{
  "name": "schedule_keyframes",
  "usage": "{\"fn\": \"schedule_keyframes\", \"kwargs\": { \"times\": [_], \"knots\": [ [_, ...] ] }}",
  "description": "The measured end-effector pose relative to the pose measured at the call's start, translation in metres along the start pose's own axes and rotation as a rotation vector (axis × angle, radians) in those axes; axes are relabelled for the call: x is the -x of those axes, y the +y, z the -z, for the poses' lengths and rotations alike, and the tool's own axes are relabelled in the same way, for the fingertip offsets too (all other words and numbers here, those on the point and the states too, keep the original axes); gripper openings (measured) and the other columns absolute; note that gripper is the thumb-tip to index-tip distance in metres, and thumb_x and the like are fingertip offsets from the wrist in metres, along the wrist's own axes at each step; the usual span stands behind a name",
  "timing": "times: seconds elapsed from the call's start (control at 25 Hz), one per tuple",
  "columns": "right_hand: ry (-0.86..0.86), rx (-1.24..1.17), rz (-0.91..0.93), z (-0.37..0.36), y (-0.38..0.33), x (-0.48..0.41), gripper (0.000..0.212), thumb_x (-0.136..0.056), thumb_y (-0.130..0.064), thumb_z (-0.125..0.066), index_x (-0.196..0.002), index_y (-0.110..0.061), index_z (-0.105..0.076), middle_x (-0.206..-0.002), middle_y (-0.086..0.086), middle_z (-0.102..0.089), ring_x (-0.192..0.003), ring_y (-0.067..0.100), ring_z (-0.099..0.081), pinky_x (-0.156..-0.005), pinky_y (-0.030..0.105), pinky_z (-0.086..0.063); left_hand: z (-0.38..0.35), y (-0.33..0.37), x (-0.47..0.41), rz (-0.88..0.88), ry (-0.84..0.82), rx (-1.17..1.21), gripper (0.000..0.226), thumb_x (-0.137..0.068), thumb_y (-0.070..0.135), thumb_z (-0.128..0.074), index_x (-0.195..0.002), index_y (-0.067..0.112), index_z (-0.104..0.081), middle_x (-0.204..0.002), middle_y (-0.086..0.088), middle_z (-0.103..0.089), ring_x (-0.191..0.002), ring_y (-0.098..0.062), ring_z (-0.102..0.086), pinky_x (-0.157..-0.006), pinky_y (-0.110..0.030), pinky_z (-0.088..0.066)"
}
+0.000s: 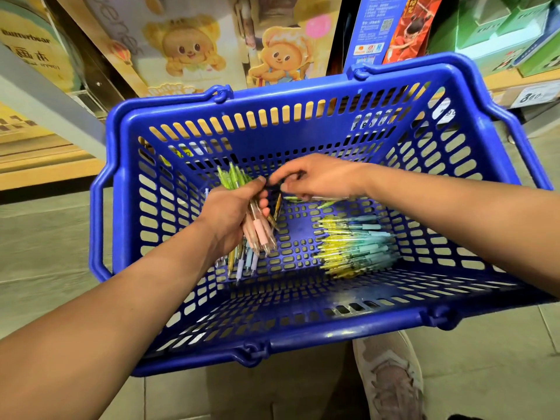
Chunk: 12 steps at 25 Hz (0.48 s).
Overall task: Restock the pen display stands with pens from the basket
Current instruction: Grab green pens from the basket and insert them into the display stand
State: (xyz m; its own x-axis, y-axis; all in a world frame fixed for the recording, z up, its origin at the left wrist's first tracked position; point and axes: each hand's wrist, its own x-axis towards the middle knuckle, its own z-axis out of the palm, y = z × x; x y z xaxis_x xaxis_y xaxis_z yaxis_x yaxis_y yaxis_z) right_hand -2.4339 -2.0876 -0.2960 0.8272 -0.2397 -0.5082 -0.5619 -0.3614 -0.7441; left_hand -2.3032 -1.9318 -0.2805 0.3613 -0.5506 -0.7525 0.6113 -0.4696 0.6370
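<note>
A blue plastic basket (303, 331) fills the middle of the head view. My left hand (230, 213) grips a bundle of pens (257, 228) with green tops and pink grips, held above the basket floor. My right hand (315, 177) reaches in from the right, its fingertips pinching at the top of that bundle; a pen lies just under its fingers. A pile of yellow and teal pens (354, 247) lies on the basket floor at the right. A few loose pens (242, 265) in pale colours lie under my left hand.
Shelves behind the basket carry cartoon bear display cards (188, 53) and boxed goods (500, 34) at the upper right. A price tag (533, 95) sits on the right shelf edge. A shoe (391, 380) shows below the basket on the tiled floor.
</note>
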Motion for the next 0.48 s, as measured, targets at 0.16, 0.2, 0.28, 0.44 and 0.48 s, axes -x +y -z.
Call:
{"fn": "schedule_keyframes", "kwargs": {
  "times": [0.16,0.2,0.28,0.44,0.48],
  "knots": [
    [-0.054,0.649,-0.245,0.01,0.048,0.005,0.02,-0.094,-0.019,-0.066,-0.112,-0.027,-0.063,-0.111,-0.008,-0.066,-0.093,0.013,-0.063,-0.086,0.028,-0.052,0.006,-0.001,0.0,0.026,0.015,-0.066,0.034,-0.091,0.011,-0.073,-0.119,-0.005,-0.06,-0.067,-0.008,-0.057,-0.057,-0.02,-0.057,-0.056,-0.032,-0.055],
    [-0.097,0.805,-0.27,0.009,0.058,0.008,0.022,-0.093,-0.017,-0.067,-0.112,-0.025,-0.06,-0.111,-0.003,-0.064,-0.093,0.019,-0.062,-0.083,0.032,-0.054,0.007,-0.002,0.0,0.032,0.01,-0.066,0.037,-0.092,0.01,-0.072,-0.122,-0.008,-0.06,-0.067,-0.008,-0.058,-0.057,-0.019,-0.057,-0.056,-0.031,-0.055],
    [-0.108,1.007,-0.234,0.003,0.07,0.012,0.028,-0.093,-0.01,-0.064,-0.117,-0.021,-0.054,-0.107,0.002,-0.061,-0.087,0.025,-0.061,-0.072,0.037,-0.057,0.007,-0.002,0.001,0.048,0.0,-0.063,0.033,-0.093,0.008,-0.07,-0.119,-0.01,-0.062,-0.069,-0.009,-0.061,-0.057,-0.018,-0.059,-0.055,-0.028,-0.056],
    [-0.011,1.114,-0.168,-0.003,0.078,0.011,0.047,-0.094,0.005,-0.053,-0.136,-0.015,-0.045,-0.104,0.007,-0.062,-0.075,0.028,-0.059,-0.062,0.039,-0.056,0.005,-0.001,0.0,0.071,-0.005,-0.082,0.02,-0.094,0.007,-0.067,-0.109,-0.006,-0.065,-0.071,-0.009,-0.065,-0.057,-0.017,-0.061,-0.056,-0.026,-0.058],
    [0.01,1.119,-0.174,-0.005,0.079,0.011,0.045,-0.095,0.003,-0.053,-0.136,-0.015,-0.045,-0.104,0.007,-0.062,-0.076,0.028,-0.06,-0.064,0.041,-0.058,0.005,-0.002,0.0,0.075,-0.006,-0.089,0.02,-0.094,0.007,-0.067,-0.11,-0.006,-0.065,-0.07,-0.009,-0.065,-0.057,-0.017,-0.061,-0.057,-0.027,-0.058]
  ]
}}
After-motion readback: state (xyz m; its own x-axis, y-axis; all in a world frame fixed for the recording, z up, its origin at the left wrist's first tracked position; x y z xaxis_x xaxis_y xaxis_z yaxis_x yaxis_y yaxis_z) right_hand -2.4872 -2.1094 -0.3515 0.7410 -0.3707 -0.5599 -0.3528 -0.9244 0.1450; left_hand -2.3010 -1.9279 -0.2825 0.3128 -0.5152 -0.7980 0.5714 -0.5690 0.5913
